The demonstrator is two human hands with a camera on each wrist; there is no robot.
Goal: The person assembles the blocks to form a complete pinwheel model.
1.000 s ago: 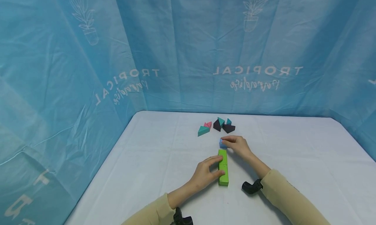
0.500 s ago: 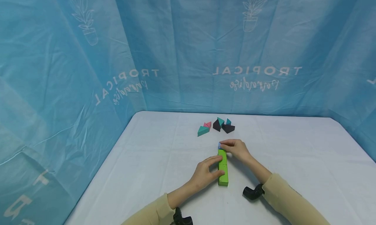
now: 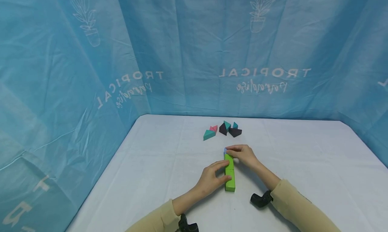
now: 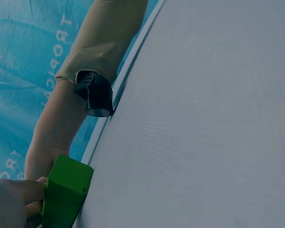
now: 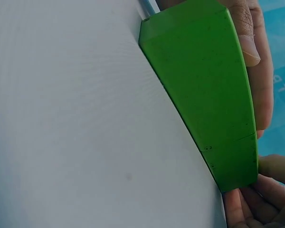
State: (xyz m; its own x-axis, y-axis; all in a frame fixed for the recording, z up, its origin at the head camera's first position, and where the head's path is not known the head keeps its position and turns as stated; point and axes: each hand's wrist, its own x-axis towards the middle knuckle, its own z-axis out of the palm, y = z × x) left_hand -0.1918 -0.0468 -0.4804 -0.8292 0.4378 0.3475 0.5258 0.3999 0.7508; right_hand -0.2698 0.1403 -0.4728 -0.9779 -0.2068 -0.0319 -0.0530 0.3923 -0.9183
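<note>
Two bright green blocks, the near one (image 3: 230,183) and the far one (image 3: 231,160), lie end to end in a line on the white table. My left hand (image 3: 210,178) holds them from the left, thumb on the near block and fingertips on the far one. At the line's far end my right hand (image 3: 245,155) pinches a small blue block (image 3: 225,151), mostly covered by the fingers. Whether blue touches green cannot be told. In the right wrist view the green pair (image 5: 199,80) shows a thin seam, with the left thumb (image 5: 249,50) against it.
Beyond the hands lie a teal block (image 3: 209,134), pink pieces (image 3: 214,128), black pieces (image 3: 235,132) and a small blue-teal piece (image 3: 235,125). Blue printed cloth (image 3: 194,57) hangs behind the white table (image 3: 145,171). Black wrist cameras (image 3: 261,199) sit by both sleeves.
My right hand has drawn the blue block toward me and slightly left, up to the far end of the green blocks. The left hand has stayed in place.
</note>
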